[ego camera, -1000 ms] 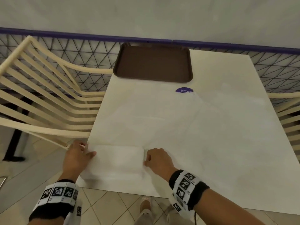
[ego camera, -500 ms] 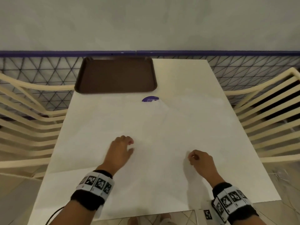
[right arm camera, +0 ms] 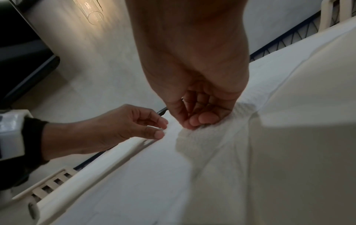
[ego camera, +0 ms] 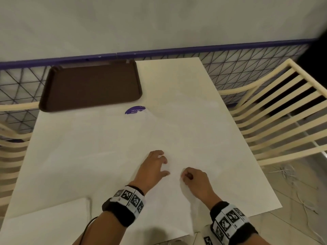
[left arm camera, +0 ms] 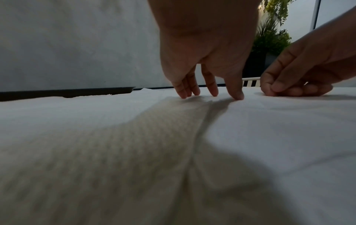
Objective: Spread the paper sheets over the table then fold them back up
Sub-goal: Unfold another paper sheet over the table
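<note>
A large white paper sheet [ego camera: 123,147] lies spread over most of the table [ego camera: 177,76]. My left hand [ego camera: 165,167] rests on it near the middle front, fingers spread, their tips touching the paper [left arm camera: 96,137]. Just to its right my right hand [ego camera: 185,175] pinches a small raised ridge of the same sheet between thumb and fingers; the right wrist view shows the right hand [right arm camera: 194,123] doing this. A second sheet, folded [ego camera: 49,220], lies flat at the near left corner.
A brown tray [ego camera: 88,105] sits at the far left of the table, a purple sticker [ego camera: 135,110] just in front of it. Cream slatted chairs stand to the right [ego camera: 283,112] and left [ego camera: 10,147]. A mesh fence [ego camera: 238,64] runs behind.
Both hands left the folded sheet at the near left corner and moved onto the spread sheet. In the last half second they drew close together; the right hand keeps its pinch.
</note>
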A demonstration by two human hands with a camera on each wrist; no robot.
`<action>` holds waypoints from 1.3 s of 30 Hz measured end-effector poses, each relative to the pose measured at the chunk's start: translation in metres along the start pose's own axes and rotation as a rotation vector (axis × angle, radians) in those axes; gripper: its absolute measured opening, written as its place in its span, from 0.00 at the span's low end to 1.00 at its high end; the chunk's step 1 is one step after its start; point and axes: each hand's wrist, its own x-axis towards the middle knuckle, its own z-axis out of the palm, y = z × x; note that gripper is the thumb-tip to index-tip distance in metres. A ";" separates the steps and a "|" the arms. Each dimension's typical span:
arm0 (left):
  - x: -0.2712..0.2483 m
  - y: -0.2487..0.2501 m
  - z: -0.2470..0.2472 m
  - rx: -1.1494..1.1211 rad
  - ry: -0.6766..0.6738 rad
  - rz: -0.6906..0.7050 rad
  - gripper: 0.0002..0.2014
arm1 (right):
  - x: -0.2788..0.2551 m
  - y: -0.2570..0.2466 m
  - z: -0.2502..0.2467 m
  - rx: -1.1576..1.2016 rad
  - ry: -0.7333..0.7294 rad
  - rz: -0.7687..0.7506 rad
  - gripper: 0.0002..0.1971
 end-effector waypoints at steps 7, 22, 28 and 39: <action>-0.003 0.004 0.003 -0.063 0.065 -0.049 0.05 | 0.000 -0.003 -0.006 0.018 -0.056 -0.023 0.13; -0.042 0.058 -0.117 -0.603 0.620 -0.149 0.09 | -0.001 -0.133 -0.031 0.374 0.113 -0.425 0.17; -0.068 0.023 -0.154 -0.110 0.288 -0.061 0.34 | -0.015 -0.154 -0.068 0.466 -0.212 -0.432 0.18; -0.087 -0.017 -0.178 -0.225 0.202 -0.223 0.07 | 0.004 -0.128 -0.097 0.393 -0.161 -0.266 0.05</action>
